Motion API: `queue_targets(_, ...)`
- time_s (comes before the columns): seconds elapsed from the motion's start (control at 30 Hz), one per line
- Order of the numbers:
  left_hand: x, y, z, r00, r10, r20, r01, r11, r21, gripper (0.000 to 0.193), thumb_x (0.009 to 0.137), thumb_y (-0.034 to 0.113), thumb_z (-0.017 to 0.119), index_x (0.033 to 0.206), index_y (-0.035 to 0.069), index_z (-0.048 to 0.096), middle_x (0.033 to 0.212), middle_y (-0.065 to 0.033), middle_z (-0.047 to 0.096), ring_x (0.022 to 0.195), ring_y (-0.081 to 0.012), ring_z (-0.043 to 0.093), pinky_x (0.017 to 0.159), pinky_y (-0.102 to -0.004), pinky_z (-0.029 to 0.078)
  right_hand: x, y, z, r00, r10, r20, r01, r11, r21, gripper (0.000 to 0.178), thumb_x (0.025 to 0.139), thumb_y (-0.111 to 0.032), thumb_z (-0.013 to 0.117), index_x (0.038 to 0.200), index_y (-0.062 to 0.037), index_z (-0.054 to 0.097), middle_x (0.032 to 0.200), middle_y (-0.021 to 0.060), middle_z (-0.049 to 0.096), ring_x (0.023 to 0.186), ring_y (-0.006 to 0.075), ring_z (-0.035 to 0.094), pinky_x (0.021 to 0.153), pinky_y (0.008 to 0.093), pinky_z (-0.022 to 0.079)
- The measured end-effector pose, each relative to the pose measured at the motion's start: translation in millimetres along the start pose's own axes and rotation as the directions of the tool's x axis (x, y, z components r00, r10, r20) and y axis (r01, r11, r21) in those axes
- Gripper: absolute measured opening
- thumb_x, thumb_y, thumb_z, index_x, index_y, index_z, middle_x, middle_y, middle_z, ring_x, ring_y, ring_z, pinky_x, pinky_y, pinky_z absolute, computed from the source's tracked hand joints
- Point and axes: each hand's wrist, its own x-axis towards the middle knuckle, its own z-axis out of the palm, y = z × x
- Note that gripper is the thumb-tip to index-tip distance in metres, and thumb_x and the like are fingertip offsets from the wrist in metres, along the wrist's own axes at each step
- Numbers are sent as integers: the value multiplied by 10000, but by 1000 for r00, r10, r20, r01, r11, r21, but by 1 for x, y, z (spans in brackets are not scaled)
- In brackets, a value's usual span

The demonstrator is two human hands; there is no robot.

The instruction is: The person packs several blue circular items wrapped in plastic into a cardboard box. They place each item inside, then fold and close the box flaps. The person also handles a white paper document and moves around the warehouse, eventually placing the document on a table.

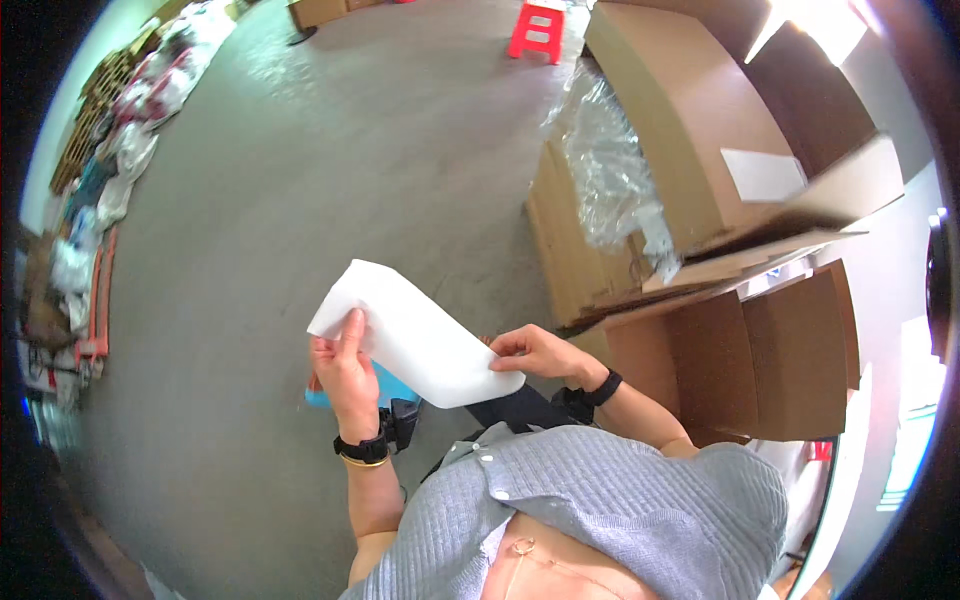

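A white soft sheet (415, 330), perhaps thin packing foam, stretches between my two hands in front of my body. My left hand (348, 380) grips its left end, with the thumb on top and the other fingers behind. At the sheet's lower right end, my right hand (540, 352) pinches the edge between thumb and fingers. The sheet slants from upper left to lower right, and its far left end is folded or bent. Below it, partly covered, a flat blue thing (395, 388) shows; its kind is unclear.
On the right stand large open cardboard boxes (690, 120), one with clear plastic wrap (605, 150) hanging out. Another open box (760, 360) is close to my right arm. A red stool (538, 32) stands far ahead. Piled bags (150, 95) line the left wall beside an orange metal frame (103, 295).
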Motion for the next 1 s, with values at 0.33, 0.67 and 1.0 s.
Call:
queue_targets(0.33,231,-30,65,990,118,-78,-95,964,250,148,843,36,630,978,13,573,912,-44,616,845,-131,585,772,-270,463,215,-18,-207,955,-68,-288,56,997,-50,195,874,-173,587,954,3,612,782,72,629,721,116,551,683,287,461)
queue_targets(0.67,517,-63,88,993,109,-35,-80,883,462,76,895,113,583,869,67,528,744,37,527,564,-13,420,411,-168,291,452,-34,-374,983,-118,-142,171,873,456,395,833,-328,666,1057,-9,605,898,42,646,810,113,579,755,257,458)
queue_targets(1.0,776,-153,337,914,64,402,-280,815,507,144,890,154,610,874,38,526,724,5,557,516,-36,466,402,-181,368,512,21,-579,923,-73,-377,352,555,754,715,855,-516,571,1291,37,446,1253,126,533,1087,154,547,896,296,464)
